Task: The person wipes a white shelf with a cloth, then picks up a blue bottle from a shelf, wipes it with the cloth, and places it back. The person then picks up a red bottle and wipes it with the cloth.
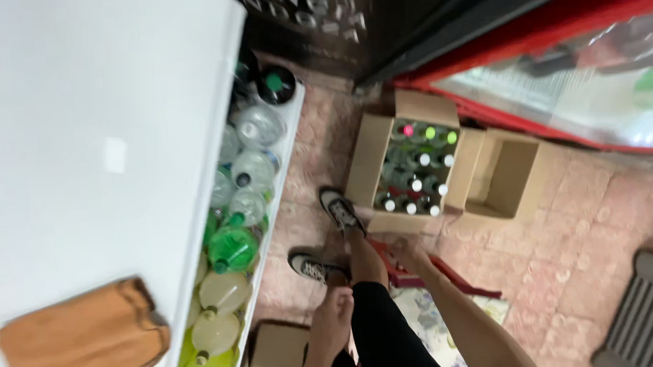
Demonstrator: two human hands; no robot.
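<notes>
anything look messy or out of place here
Nothing is spilled or broken. An orange cloth lies crumpled at the edge of the white top, and an empty open box sits beside the box of bottles on the tiled floor.

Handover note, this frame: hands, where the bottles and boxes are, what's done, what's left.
Left hand: down by the left knee, holding nothing that shows; too blurred to tell if open.
Right hand: reaching down beside the open brown cardboard box of capped bottles, at a red bar-shaped thing on the floor; grip unclear.
Second brown cardboard box, right of the first, is open and empty.
Large clear and green plastic bottles already lie in a row on the white fridge shelf.
The box of capped bottles looks full.
Orange cloth lies on the white top.
</notes>
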